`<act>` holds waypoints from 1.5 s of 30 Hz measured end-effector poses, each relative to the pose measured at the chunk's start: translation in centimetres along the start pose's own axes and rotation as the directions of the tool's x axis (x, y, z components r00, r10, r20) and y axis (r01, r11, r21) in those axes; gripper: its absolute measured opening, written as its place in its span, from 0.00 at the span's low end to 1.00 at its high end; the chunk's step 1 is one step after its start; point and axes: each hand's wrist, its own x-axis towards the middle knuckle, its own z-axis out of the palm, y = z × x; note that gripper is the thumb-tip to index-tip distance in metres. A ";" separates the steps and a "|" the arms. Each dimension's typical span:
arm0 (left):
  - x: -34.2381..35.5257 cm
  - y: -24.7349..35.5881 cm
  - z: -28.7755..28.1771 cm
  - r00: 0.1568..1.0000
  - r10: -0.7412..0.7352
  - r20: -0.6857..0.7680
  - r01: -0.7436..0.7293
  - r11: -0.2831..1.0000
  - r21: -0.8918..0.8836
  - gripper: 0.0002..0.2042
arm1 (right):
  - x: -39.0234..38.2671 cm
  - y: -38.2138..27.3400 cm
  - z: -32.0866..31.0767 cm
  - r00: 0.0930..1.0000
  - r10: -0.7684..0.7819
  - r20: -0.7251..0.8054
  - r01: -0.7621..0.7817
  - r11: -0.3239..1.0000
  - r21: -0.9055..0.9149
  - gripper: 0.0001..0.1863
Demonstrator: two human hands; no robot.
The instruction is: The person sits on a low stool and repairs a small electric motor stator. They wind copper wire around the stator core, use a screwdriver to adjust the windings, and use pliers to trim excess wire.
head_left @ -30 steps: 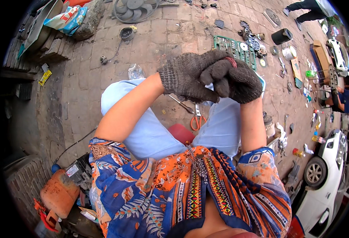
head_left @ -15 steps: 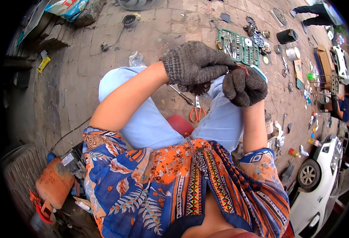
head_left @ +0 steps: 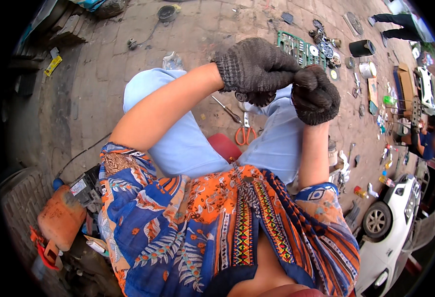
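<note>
My gloved left hand (head_left: 254, 67) is raised over my knees, fingertips pinched together beside my right hand. A small dark object (head_left: 259, 99), too hidden to identify, shows beneath it. My gloved right hand (head_left: 315, 96) is curled closed at upper right, touching or very near the left fingertips; what it holds is hidden. Below them, between my jeans-clad legs, orange-handled scissors (head_left: 245, 134) and a screwdriver (head_left: 232, 114) lie near a red seat (head_left: 223, 146).
An open green socket set (head_left: 290, 44) and metal parts (head_left: 321, 37) lie ahead. Another person's legs (head_left: 398, 27) show upper right, a second person (head_left: 425, 143) below. A white car (head_left: 390, 237) is lower right, an orange container (head_left: 61, 218) lower left, cardboard (head_left: 403, 84) at right.
Both hands have moved upward in the picture and slightly right. The left fingers have drawn out straighter toward the right hand, and the red strand seen earlier is no longer clearly visible.
</note>
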 end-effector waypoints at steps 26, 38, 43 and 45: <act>0.7 -1.0 0.4 0.994 0.062 -0.089 -0.043 0.980 0.194 0.29 | 2.1 1.5 2.1 0.884 -0.465 -0.042 0.404 0.807 -0.431 0.07; 1.8 -1.8 0.1 0.970 0.134 -0.201 -0.154 0.985 -0.083 0.22 | 3.5 -0.6 3.2 0.861 -0.509 -0.009 0.499 0.847 -0.182 0.22; 2.5 -3.4 -2.1 0.815 -0.135 -0.563 -0.125 0.909 -0.398 0.19 | 2.6 -1.1 0.3 0.845 -0.516 -0.139 0.269 0.635 -0.725 0.17; 2.7 -4.2 -1.8 0.742 -0.261 -0.618 -0.206 0.788 -0.580 0.20 | 2.2 2.2 1.0 0.812 -0.513 -0.277 -0.032 0.436 -0.899 0.16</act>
